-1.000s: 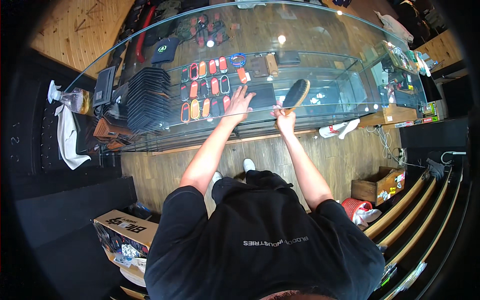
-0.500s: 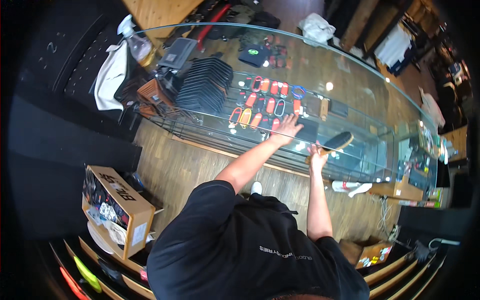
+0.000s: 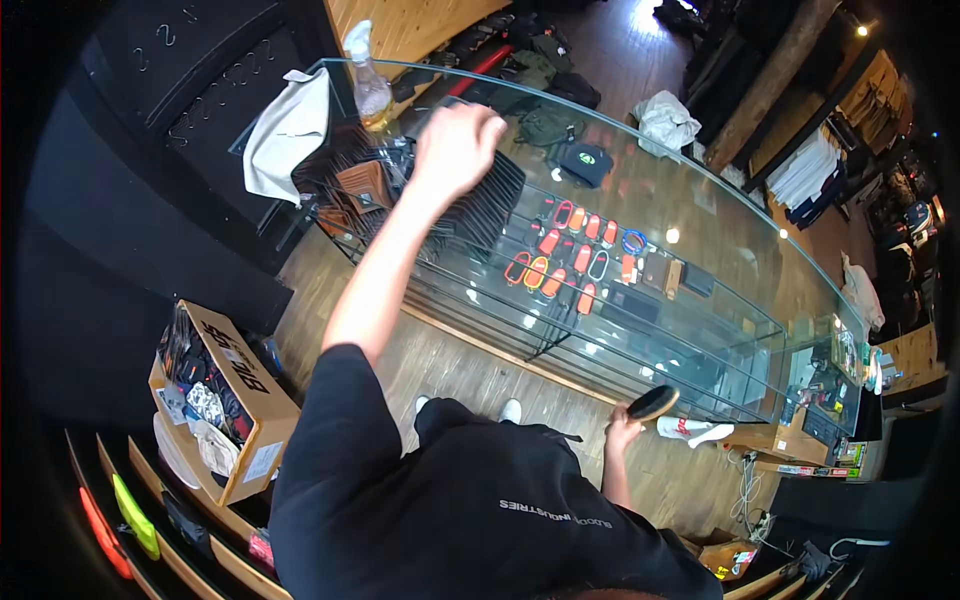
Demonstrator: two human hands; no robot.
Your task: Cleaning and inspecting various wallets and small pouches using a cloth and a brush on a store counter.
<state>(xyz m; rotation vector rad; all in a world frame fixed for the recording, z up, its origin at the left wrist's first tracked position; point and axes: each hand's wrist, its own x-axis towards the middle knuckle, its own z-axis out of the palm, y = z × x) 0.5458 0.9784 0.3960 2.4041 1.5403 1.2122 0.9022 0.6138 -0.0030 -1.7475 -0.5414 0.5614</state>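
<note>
My left hand (image 3: pixel 455 150) is over the far left part of the glass display counter (image 3: pixel 720 240), above a row of dark folded goods (image 3: pixel 485 205). Its fingers bend away from view and the hand is slightly blurred, so whether it grips anything is hidden. Close by stand a clear spray bottle (image 3: pixel 372 98) with yellowish liquid and a white cloth (image 3: pixel 290 135) draped over the counter's corner. Low at my right side, my right hand (image 3: pixel 622 430) is closed round the handle of a wooden brush (image 3: pixel 653 403) with dark bristles, just off the counter's near edge.
Under the glass lie several red, orange and black key holders (image 3: pixel 582 258), a dark cap (image 3: pixel 585 163) and wallets (image 3: pixel 662 273). An open cardboard box (image 3: pixel 255 400) of goods stands on the floor at left. Cables (image 3: pixel 745 490) hang at right.
My left hand has lifted from the middle of the glass and swung far left. My right hand has drawn back from the counter with the brush. The view has shifted.
</note>
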